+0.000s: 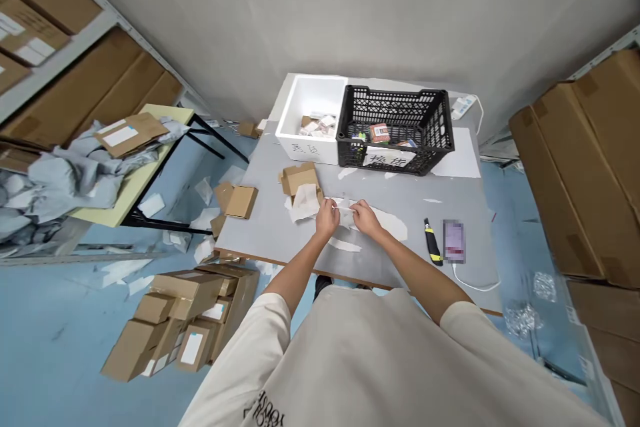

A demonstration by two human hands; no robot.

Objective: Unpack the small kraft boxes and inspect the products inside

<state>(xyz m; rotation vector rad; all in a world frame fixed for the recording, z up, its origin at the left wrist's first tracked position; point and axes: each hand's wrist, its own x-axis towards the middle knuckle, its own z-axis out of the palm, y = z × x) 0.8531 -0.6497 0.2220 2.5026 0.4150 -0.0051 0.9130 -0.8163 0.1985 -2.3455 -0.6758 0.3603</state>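
Observation:
My left hand [327, 217] and my right hand [366, 219] are close together over the grey table, fingers pinched. Between them stretches a thin whitish sheet [344, 209]; whether it is paper or plastic film I cannot tell. Left of my left hand sits an open small cardboard box [300, 180], with crumpled white paper [306, 202] hanging over its front. Torn white paper [393, 225] lies beneath and beside my right hand. Another strip [345, 246] lies nearer the table's front edge.
A white foam box [313, 148] and a black plastic crate [395, 163] hold small packages at the back. On the right lie a utility knife [433, 243] and a phone [454, 241] with a cable. A closed carton [242, 202] rests at the left edge; stacked boxes [195, 293] stand below.

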